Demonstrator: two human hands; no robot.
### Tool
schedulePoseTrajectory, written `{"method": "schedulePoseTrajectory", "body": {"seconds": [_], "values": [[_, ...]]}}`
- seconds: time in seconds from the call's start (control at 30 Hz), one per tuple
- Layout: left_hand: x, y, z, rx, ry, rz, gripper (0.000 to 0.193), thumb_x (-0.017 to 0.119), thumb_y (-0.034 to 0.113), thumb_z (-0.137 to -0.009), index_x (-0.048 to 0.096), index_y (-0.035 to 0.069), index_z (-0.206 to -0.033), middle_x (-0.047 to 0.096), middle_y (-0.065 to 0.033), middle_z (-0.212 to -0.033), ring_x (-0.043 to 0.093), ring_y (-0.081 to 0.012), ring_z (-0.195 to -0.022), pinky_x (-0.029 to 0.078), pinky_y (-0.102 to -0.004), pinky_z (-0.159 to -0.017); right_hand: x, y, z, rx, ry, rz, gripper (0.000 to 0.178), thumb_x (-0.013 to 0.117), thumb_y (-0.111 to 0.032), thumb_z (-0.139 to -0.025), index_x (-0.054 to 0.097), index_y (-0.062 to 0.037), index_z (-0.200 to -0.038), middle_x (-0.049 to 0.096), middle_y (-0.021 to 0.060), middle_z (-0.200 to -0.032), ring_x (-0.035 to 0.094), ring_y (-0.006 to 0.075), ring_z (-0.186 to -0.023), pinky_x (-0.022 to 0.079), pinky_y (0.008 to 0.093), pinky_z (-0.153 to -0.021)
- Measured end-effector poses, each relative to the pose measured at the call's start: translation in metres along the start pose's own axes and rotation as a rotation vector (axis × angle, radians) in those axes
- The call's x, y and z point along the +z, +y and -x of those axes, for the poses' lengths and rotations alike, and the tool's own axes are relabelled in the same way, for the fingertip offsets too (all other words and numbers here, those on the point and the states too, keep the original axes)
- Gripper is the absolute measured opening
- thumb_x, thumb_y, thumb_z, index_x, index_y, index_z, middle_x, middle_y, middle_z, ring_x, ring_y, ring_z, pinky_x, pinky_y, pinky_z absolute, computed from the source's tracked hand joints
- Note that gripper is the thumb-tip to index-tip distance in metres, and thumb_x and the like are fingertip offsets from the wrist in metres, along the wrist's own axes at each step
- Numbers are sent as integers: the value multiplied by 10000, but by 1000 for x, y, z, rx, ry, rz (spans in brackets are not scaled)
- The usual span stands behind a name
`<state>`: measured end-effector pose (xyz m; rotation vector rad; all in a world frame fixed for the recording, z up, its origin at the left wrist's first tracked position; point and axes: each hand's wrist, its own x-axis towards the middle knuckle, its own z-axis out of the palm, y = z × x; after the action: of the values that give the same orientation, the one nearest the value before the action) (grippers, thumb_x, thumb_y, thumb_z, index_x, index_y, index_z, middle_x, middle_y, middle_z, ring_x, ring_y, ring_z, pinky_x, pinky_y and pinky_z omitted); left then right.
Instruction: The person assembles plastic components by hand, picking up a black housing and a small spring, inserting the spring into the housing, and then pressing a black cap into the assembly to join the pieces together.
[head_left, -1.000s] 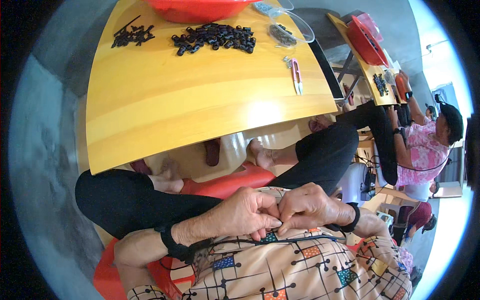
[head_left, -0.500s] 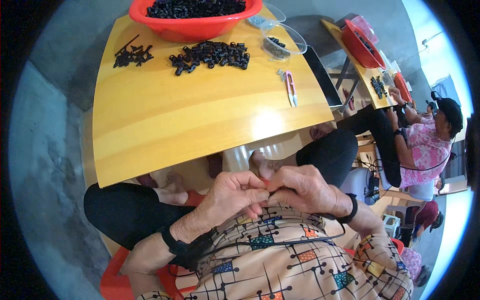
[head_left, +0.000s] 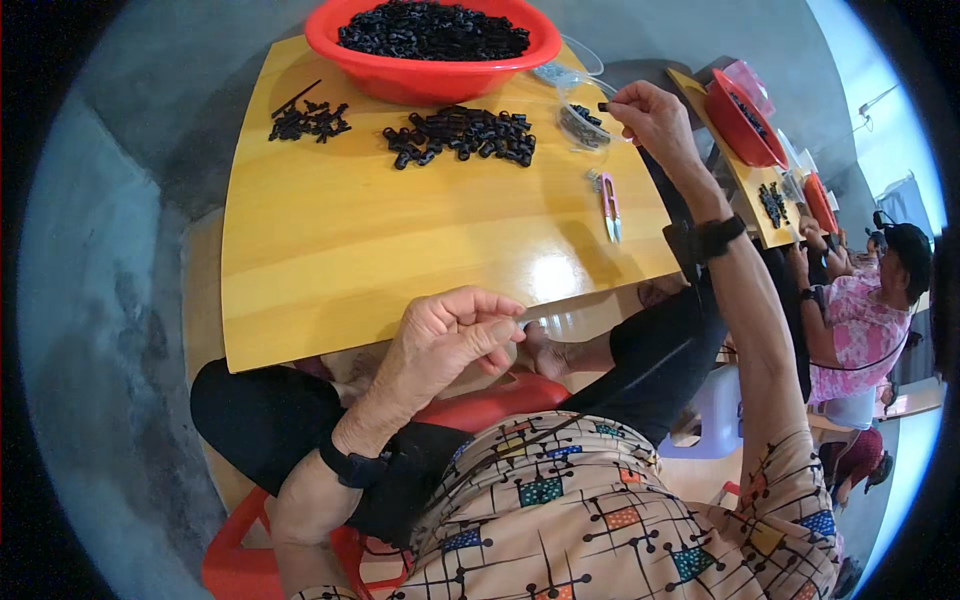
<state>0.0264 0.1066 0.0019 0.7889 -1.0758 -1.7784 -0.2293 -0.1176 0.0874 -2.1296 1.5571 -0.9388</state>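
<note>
My right hand [head_left: 655, 122] is stretched out over the far right of the table, its fingertips closed on a small black plastic piece [head_left: 604, 107]. Just below it stands a clear plastic bowl [head_left: 588, 138] with black pieces inside. My left hand [head_left: 445, 340] hovers over my lap, off the table's near edge, thumb and fingers pinched together. A tiny pale thing may show at those fingertips, too small to name. Right of the middle of the tabletop lie thread snips with pink handles [head_left: 609, 200], beside a few tiny clear bits [head_left: 595, 180].
On the yellow table [head_left: 400, 250], a red basin [head_left: 430, 82] heaped with black pieces stands at the back. In front of it lies a pile of black tubular pieces [head_left: 470, 135], with thinner black scraps [head_left: 308, 122] to the left. Another person [head_left: 850, 290] sits at a table on the right.
My hands, together over my lap before, are now apart. The right has reached forward and right to the clear bowl with a black piece; the left stays near my lap. The view has shifted slightly.
</note>
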Motion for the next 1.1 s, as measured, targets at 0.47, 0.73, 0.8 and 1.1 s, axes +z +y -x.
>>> {"method": "schedulePoseTrajectory", "body": {"seconds": [0.47, 0.73, 0.8, 1.1], "values": [[2, -2, 3, -26, -16, -49, 196, 586, 101, -857, 600, -15, -1014, 639, -65, -847, 578, -66, -653, 495, -196, -612, 75, -32, 32, -575, -51, 188, 139, 638, -134, -742, 641, -50, -852, 639, 115, -756, 624, 275, -689, 492, 341, -623], [3, -4, 6, -57, -37, -86, 198, 602, 95, -848, 601, -13, -1013, 639, -43, -814, 581, -58, -641, 497, -191, -600, 112, -43, 30, -607, -181, 509, 142, 580, -114, -775, 616, -73, -906, 615, 110, -825, 604, 300, -753, 488, 390, -645], [5, -7, 6, -40, -60, -27, 193, 611, 90, -840, 605, -12, -1004, 639, -37, -807, 583, -52, -632, 500, -186, -588, 114, -41, 27, -646, -173, 509, 132, 581, -110, -772, 611, -72, -895, 613, 108, -816, 603, 300, -750, 490, 388, -640], [7, -8, 9, -66, -62, -61, 188, 621, 80, -830, 609, -12, -994, 644, -41, -801, 583, -51, -616, 499, -182, -573, 98, -52, 71, -739, -241, 408, 73, 551, -82, -741, 562, -57, -810, 580, 105, -774, 599, 316, -706, 484, 401, -587]]}}
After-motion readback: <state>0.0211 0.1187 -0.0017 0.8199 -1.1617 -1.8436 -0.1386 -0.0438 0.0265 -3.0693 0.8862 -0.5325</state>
